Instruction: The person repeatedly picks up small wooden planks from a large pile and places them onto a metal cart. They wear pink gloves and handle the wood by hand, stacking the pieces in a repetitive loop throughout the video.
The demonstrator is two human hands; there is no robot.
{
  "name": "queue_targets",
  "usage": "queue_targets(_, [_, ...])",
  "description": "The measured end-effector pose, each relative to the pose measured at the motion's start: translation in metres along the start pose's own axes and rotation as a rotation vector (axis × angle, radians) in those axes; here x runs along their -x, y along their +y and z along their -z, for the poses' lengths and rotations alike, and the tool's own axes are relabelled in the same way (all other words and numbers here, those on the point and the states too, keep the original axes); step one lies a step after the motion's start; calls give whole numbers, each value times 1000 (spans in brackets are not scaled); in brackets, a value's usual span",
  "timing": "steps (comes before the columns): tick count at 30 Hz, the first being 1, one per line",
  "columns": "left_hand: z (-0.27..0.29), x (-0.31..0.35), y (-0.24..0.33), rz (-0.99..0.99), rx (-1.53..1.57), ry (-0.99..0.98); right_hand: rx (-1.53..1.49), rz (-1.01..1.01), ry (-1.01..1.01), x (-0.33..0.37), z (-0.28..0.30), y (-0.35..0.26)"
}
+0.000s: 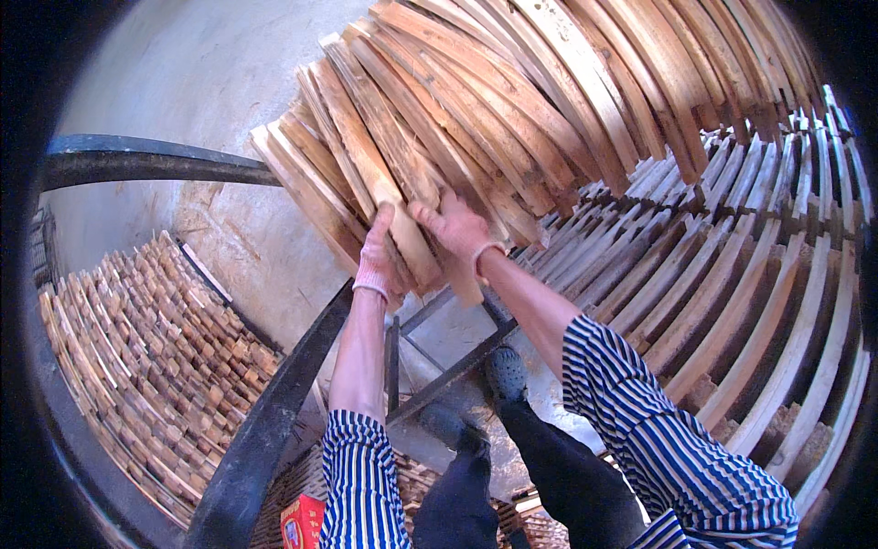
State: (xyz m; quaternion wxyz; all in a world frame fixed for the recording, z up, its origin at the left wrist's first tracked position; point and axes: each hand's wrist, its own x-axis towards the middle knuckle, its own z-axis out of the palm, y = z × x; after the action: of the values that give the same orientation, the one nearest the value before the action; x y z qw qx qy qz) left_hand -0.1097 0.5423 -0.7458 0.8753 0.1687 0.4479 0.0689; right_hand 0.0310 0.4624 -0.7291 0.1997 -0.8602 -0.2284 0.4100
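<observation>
Head view: wooden slats [413, 247] lie between the gloved hands [377, 260] [459, 234].

"What does the room look like on your feed?"

"I see a pale grey surface [183, 105] at upper left, floor or wall I can't tell, with brownish stains [219, 215] lower down."

"Any framework?"

"I've got a black rail [151, 166] at left, a dark beam [261, 439] slanting below it, and white glare [829, 96] far right."
</observation>
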Motion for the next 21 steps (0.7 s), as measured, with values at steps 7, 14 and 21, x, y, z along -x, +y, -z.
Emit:
queue_targets(7, [123,126,-81,-227,205,97,196,-18,-541,128,31,-63])
queue_targets(14, [-3,201,-78,100,97,24,-737,-73,-392,179,46,-39])
queue_targets(21, [-66,302,-36,87,268,4,-895,-125,-535,249,115,-92])
